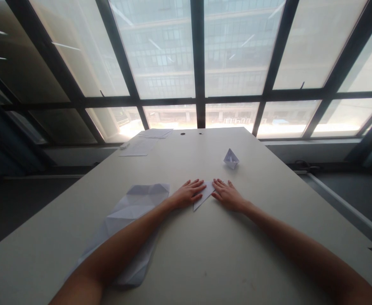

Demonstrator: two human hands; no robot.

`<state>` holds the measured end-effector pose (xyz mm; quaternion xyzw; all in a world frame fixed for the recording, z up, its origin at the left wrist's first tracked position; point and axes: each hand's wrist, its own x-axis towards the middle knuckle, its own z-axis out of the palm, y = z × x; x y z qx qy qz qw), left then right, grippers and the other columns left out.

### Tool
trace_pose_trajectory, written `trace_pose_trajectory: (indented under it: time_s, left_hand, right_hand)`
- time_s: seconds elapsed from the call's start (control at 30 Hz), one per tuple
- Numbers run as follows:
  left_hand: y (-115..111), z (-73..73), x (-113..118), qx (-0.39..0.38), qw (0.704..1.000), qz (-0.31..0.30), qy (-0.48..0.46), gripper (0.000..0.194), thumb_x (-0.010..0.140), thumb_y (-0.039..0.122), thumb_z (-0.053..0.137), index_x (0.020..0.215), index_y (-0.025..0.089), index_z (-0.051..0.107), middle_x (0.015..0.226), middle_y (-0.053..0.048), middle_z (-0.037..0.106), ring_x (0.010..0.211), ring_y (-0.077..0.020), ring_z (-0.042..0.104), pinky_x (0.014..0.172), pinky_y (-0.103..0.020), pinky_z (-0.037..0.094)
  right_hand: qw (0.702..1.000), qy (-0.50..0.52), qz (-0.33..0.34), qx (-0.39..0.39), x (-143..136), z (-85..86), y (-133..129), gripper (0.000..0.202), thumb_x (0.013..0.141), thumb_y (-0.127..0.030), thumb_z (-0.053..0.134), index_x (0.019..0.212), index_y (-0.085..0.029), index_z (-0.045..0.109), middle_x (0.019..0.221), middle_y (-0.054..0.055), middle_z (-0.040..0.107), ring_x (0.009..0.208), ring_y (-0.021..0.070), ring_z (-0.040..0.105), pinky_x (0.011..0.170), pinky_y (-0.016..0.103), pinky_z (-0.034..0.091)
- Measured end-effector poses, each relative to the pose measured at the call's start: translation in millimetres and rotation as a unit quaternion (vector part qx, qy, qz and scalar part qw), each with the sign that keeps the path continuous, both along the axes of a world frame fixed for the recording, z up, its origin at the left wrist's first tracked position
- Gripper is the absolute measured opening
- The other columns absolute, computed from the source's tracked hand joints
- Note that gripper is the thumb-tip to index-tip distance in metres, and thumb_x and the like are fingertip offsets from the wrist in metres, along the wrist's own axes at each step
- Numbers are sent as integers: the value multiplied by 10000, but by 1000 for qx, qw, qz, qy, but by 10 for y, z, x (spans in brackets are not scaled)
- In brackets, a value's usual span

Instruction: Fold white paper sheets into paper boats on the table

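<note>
Pressing down with the left hand (188,194) on the left side of 1 small folded paper (208,190), just below the centre of the frame, and touching the right corner with the fingertips of the right hand (229,196). Lying palm down with the left, fingers extended and slightly parted; spreading the right just as flat, thumb angling towards the paper's slanting edge. Pinching nothing with either of the 2.

Resting flat on the white tabletop (186,254), pointing 1 sharp corner down towards the bottom of the frame. Probably handling as very light, fairly stiff through its layers, yet creasing easily under a careless push and sliding readily on the smooth surface. Likely calling for gentle holding along the folded edges, away from the thin tip.

Standing at right of centre, beyond the right hand: 1 paper boat (231,159). Spreading out at lower left, partly under the left forearm: 1 large creased sheet (124,214). Lying farther off, at upper left of the tabletop: flat papers (137,148).
</note>
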<state>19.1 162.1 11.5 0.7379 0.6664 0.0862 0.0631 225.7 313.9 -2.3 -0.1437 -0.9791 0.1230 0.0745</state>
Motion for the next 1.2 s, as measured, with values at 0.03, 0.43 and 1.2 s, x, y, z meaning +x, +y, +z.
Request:
trace_pose_trajectory:
  time_s: [0.03, 0.43, 1.2]
  left_hand:
    - [1, 0, -1, 0, 1000, 0, -1, 532, 1006, 512, 320, 1509, 341, 285, 1588, -16, 219, 1466, -235, 181, 1178, -462, 118]
    - [4, -8, -10, 4, 1000, -6, -3, 534, 1008, 522, 302, 1509, 337, 286, 1591, -16, 212, 1467, -237, 177, 1178, -467, 114]
    - [0, 20, 10, -6, 1000, -5, 0, 471, 1015, 478, 319, 1477, 390, 341, 1595, 0, 200, 1470, -243, 163, 1173, -478, 109]
  right_hand:
    - [1000, -3, -15, 1, -4, -4, 0, 656, 993, -553, 230, 1511, -154, 281, 1577, 134, 232, 1463, 253, 170, 1157, 551, 74]
    - [990, -22, -142, 5, -19, -83, 75, 757, 968, -618, 147, 1516, -105, 248, 1577, 180, 205, 1467, 289, 130, 1133, 603, 24]
    - [1000, 27, 7, -4, -7, -10, 72, 584, 997, -476, 334, 1476, -143, 359, 1548, 127, 315, 1451, 245, 220, 1160, 487, 165]
